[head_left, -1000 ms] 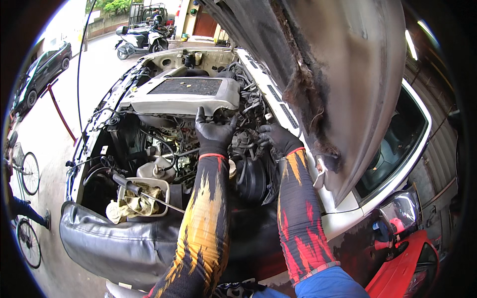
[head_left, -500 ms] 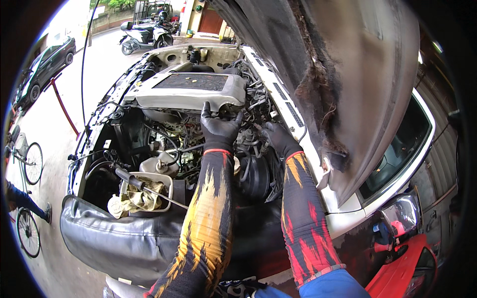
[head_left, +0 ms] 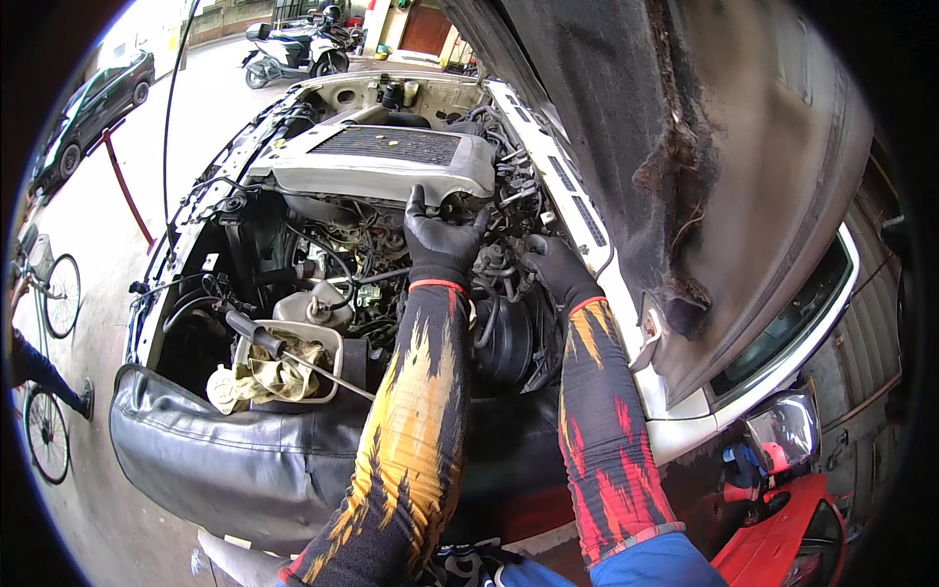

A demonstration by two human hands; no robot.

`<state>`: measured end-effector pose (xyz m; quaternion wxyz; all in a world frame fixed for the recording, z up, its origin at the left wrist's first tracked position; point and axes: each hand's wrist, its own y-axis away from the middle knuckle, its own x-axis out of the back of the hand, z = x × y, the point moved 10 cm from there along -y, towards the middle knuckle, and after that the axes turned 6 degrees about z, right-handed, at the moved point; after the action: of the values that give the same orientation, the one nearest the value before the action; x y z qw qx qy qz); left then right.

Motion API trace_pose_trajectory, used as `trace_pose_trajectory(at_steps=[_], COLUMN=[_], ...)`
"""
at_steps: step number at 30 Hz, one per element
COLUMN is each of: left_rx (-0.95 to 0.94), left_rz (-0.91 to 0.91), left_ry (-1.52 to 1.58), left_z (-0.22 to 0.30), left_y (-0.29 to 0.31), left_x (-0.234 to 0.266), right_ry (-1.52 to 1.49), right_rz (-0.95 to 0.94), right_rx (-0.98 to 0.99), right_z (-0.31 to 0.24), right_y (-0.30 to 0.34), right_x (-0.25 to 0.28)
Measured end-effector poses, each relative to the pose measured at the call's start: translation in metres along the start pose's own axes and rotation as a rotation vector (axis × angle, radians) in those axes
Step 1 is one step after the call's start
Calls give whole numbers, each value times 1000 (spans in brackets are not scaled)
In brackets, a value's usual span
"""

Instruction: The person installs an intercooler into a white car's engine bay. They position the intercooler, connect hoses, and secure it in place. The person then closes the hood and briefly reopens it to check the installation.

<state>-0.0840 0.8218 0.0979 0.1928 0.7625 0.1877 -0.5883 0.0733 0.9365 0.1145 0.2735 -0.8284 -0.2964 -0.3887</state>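
Observation:
Both my hands wear black gloves and reach into an open engine bay. My left hand (head_left: 442, 240) is at the near edge of a silver finned intercooler (head_left: 391, 174). One of its fingers points up against that edge, and another stands apart to the right; the rest are hidden. To the right, my right hand (head_left: 559, 269) has its fingers curled in beside a metal part with hoses (head_left: 497, 259). What lies between those fingertips, if anything, is too small to make out. A round black brake booster (head_left: 504, 333) sits below, between my forearms.
The raised hood (head_left: 675, 196) hangs over the right side. A black fender cover (head_left: 235, 455) drapes the near edge. At left, a tray (head_left: 337, 352) holds a crumpled cloth (head_left: 269, 372), with a dark-handled tool (head_left: 256, 335) across it. A person's leg (head_left: 49, 372) and a bicycle (head_left: 49, 435) stand farther left.
The view has shifted slightly. My left hand stays at the intercooler's edge. The right hand remains among the hoses, its fingers looking a little more curled and drawn back.

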Motion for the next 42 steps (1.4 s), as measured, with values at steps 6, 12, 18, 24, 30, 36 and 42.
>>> trace_pose_trajectory(at_steps=[6,12,18,24,30,36,42], left_rx=[13,21,6,16,55,125,219], left_rz=[-4,-11,-15,31,-48,89,161], left_ry=[-31,6,-26,-19,-143,-173,-239], left_z=[1,-1,-1,0,-1,3,-3], left_y=[-4,-1,3,0,-4,-7,-7], left_x=[5,1,0,5,4,29,42], right_ry=[22,221,303,265,402,487,438], right_rz=[-79,26,86,-25,26,127,31], right_rx=[-5,-28,15,-22,8,96,34], right_z=[-6,-7,-12,-8,-12,-29,-46], right_y=[1,8,15,14,27,31,26], right_x=[0,-2,-1,-6,-9,3,15])
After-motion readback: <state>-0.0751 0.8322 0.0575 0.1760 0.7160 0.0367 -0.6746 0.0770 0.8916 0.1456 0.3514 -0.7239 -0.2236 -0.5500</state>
